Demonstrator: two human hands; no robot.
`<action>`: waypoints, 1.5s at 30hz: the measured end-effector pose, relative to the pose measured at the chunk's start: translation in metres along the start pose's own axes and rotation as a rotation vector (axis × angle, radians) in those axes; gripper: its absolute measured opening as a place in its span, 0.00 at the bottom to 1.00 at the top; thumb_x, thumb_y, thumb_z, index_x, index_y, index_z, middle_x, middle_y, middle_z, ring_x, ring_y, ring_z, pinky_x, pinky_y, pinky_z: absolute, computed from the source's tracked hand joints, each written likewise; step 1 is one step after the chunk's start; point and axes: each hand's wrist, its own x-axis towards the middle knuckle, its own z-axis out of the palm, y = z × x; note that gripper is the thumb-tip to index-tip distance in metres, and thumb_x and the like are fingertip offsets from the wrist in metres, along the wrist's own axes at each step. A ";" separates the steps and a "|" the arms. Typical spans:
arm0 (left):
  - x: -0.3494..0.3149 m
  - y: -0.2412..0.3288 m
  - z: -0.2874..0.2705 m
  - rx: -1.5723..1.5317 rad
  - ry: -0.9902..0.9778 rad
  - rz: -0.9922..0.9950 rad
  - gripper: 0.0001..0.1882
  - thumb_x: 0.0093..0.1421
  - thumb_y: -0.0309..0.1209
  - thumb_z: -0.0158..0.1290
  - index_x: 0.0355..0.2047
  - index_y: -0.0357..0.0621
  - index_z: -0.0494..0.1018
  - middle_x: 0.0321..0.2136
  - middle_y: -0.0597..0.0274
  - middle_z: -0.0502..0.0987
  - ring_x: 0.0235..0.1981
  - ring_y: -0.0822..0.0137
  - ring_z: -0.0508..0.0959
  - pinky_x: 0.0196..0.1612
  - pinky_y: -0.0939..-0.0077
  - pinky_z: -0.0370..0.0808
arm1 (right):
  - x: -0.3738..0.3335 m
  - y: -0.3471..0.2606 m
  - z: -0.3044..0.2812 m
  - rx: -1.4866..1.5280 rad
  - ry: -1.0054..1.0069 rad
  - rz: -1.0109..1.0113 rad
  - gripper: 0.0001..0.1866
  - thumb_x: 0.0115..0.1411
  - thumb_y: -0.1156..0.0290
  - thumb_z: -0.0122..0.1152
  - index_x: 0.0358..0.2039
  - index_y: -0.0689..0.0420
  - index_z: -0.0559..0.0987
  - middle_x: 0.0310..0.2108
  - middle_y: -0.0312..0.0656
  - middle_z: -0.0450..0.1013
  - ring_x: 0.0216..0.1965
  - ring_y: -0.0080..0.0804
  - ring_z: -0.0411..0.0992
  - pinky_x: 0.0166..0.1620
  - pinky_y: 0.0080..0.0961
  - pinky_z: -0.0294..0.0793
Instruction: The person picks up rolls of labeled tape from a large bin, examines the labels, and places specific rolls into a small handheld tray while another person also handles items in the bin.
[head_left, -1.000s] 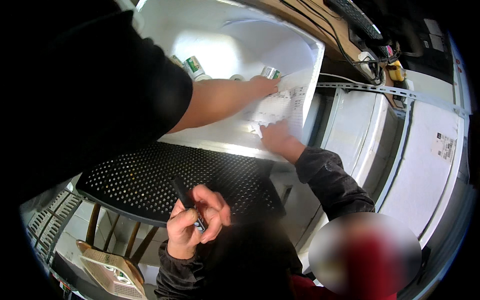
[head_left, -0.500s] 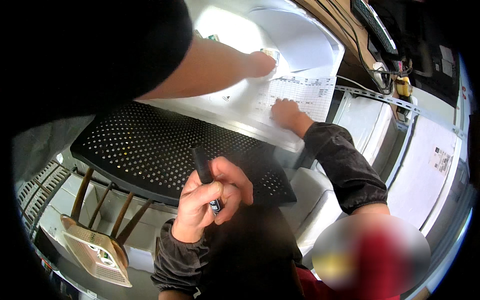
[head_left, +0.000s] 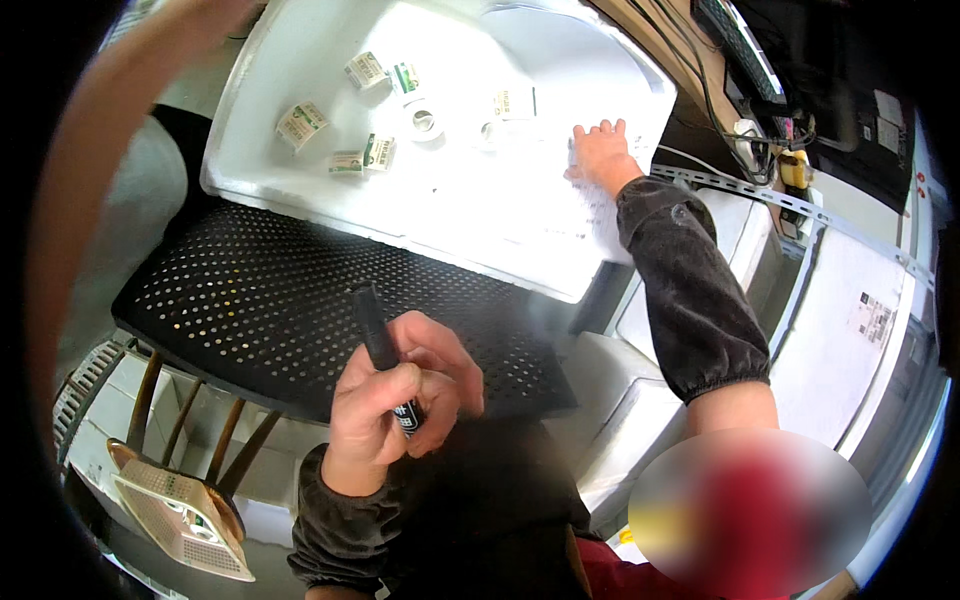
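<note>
My left hand (head_left: 405, 395) is closed around a black marker (head_left: 378, 335), held upright over the edge of a perforated black surface. Fingers spread, my right hand (head_left: 602, 157) lies on a printed sheet (head_left: 585, 215), which is partly washed out by glare. The sheet rests in a white foam box (head_left: 300, 195). Inside are several small white cups with green and printed labels, among them one cup (head_left: 515, 103) nearest my right hand, another cup (head_left: 303, 124) at the left and a tipped cup (head_left: 424, 122) in the middle.
Another person's bare forearm (head_left: 100, 140), blurred, crosses the left side. Below the box is the perforated black surface (head_left: 250, 280). A wooden-legged stool (head_left: 235, 460) and a beige basket (head_left: 185, 520) stand lower left. White foam boxes (head_left: 830, 330) and cables (head_left: 700, 70) lie at right.
The other person's arm has withdrawn from the box to the left, letting go of a cup. More cups now show. My right hand has moved farther up the sheet, its fingers extended.
</note>
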 end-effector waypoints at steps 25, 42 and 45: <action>0.008 0.000 -0.001 -0.128 0.137 -0.025 0.15 0.61 0.32 0.43 0.40 0.30 0.64 0.25 0.35 0.73 0.06 0.73 0.64 0.08 0.87 0.58 | -0.043 -0.052 0.005 0.537 0.334 -0.416 0.14 0.52 0.80 0.52 0.41 0.58 0.72 0.41 0.44 0.69 0.45 0.42 0.67 0.45 0.34 0.71; 0.007 -0.001 0.001 -0.075 0.151 0.002 0.16 0.65 0.35 0.40 0.42 0.32 0.64 0.27 0.41 0.70 0.08 0.75 0.64 0.07 0.88 0.58 | -0.046 -0.092 0.050 0.863 0.264 -0.509 0.18 0.50 0.69 0.62 0.42 0.59 0.73 0.35 0.46 0.71 0.38 0.43 0.71 0.41 0.33 0.71; 0.008 -0.001 0.002 -0.089 0.171 0.004 0.16 0.64 0.36 0.40 0.42 0.33 0.65 0.28 0.42 0.71 0.07 0.75 0.62 0.07 0.87 0.58 | -0.075 -0.084 0.013 1.058 0.307 -0.520 0.22 0.50 0.67 0.64 0.46 0.57 0.73 0.34 0.46 0.70 0.37 0.43 0.71 0.40 0.32 0.70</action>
